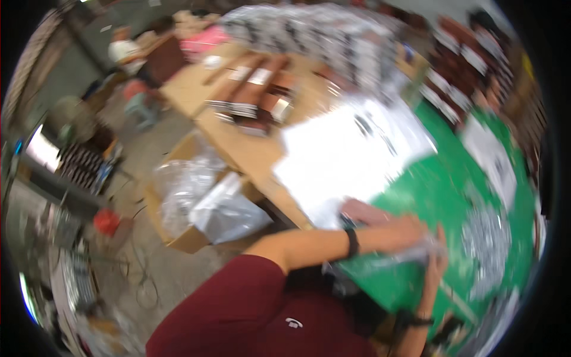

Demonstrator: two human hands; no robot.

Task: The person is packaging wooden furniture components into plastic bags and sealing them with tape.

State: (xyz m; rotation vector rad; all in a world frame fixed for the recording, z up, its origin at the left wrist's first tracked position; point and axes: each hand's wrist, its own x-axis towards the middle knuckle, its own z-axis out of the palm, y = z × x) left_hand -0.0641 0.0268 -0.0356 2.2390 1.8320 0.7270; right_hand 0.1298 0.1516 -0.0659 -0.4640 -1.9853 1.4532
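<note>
Clear plastic (405, 254); thin, pale, motion-blurred

A green tabletop (410, 184) carries white sheets (333, 160) and clear plastic (488, 250)

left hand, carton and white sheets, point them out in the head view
Left hand (409, 232): head view, back of the hand, blurred.
Carton (189, 239): head view, wall at its near corner.
White sheets (342, 159): head view, middle of the pile.
</note>
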